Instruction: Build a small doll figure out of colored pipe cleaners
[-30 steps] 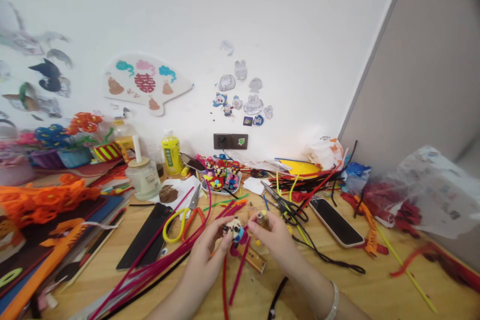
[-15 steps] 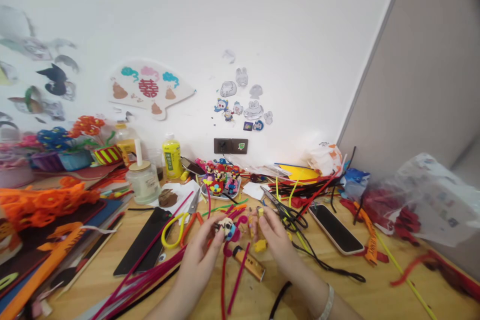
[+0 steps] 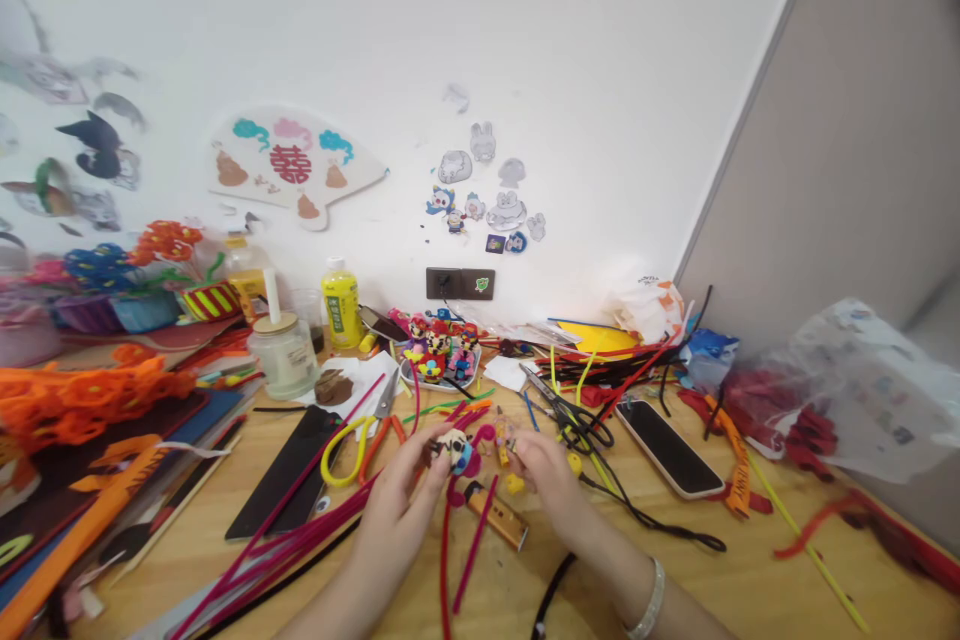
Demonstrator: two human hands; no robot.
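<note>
The left grip [image 3: 415, 492] is pinching the pipe-cleaner figure [image 3: 455, 454]; the right grip [image 3: 544, 478] is lowering beside a yellow piece [image 3: 514, 484], its hold indeterminate.

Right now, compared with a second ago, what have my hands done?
Your right hand has pulled back rightward, away from the small white, black and blue pipe-cleaner figure, widening the gap between your hands. Your left hand keeps hold of the figure. The yellow-handled scissors and black smartphone lie where they were.
</note>
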